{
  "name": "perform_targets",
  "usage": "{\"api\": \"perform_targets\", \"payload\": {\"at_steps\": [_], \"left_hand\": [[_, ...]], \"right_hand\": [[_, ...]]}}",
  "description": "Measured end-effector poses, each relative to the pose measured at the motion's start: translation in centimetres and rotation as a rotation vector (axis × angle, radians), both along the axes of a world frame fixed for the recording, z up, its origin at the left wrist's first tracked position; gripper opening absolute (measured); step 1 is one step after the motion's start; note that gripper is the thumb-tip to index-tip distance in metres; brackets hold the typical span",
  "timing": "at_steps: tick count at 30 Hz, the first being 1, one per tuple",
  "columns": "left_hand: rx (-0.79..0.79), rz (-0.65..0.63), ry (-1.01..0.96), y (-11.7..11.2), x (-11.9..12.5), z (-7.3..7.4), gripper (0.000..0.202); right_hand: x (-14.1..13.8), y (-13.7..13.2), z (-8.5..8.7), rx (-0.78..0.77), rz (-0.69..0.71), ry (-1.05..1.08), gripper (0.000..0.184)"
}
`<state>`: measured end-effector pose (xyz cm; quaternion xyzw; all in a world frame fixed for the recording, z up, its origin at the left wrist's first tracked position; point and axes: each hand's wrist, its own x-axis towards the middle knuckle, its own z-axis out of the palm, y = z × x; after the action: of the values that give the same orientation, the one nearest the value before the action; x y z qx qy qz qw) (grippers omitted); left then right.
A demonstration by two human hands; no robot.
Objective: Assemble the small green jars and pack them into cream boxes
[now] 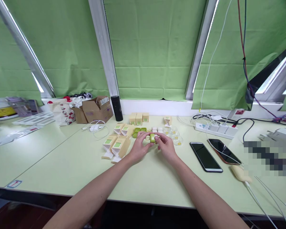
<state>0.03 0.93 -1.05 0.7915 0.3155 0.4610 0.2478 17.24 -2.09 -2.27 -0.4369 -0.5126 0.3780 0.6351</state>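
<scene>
A small rounded green piece point(152, 138) with a pale loop-like part on its left side is held above the table; its exact kind is too small to make out. My left hand point(141, 147) is closed on its left side between thumb and fingers. From the right, my right hand point(166, 145) pinches the same piece. Just behind the hands lie green open trays point(136, 133), small white pieces point(157, 129) and clear round plastic cups point(177, 140) with yellow spots. Left of my left hand, several open kraft boxes point(120, 146) with green labels lie on their sides.
Closed kraft boxes point(139, 119) stand at the back, near a black bottle point(116, 108) and a cardboard carton point(97, 109). Two phones point(206, 156) lie to the right, with a white power strip point(215, 129) and loose cables behind them. The table's front edge point(152, 204) runs below my forearms.
</scene>
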Motion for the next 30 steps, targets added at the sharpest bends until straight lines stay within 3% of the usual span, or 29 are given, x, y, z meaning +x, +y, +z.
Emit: {"api": "perform_targets", "payload": {"at_steps": [9, 14, 17, 21, 25, 30], "left_hand": [[0.228, 0.086, 0.124, -1.3, 0.5, -0.1, 0.059], [0.218, 0.096, 0.137, -1.4, 0.7, -0.3, 0.056], [0.145, 0.079, 0.053, -1.1, 0.6, -0.6, 0.054], [-0.082, -0.008, -0.135, -0.6, 0.7, -0.8, 0.048], [-0.299, -0.194, -0.322, -0.2, 1.0, -0.6, 0.054], [-0.363, -0.285, -0.368, 0.0, 1.0, -0.6, 0.059]], "right_hand": [[-0.7, -0.1, -0.2, 0.031, 0.007, 0.079, 0.056], [-1.1, -0.2, -0.2, 0.024, -0.02, 0.085, 0.056], [-1.0, -0.4, 0.1, 0.039, -0.025, 0.055, 0.052], [-0.6, -0.6, 0.2, 0.079, -0.068, -0.072, 0.043], [-0.1, -1.0, 0.3, 0.193, -0.172, -0.322, 0.035], [0.2, -1.5, 0.3, 0.372, -0.258, -0.698, 0.044]]}}
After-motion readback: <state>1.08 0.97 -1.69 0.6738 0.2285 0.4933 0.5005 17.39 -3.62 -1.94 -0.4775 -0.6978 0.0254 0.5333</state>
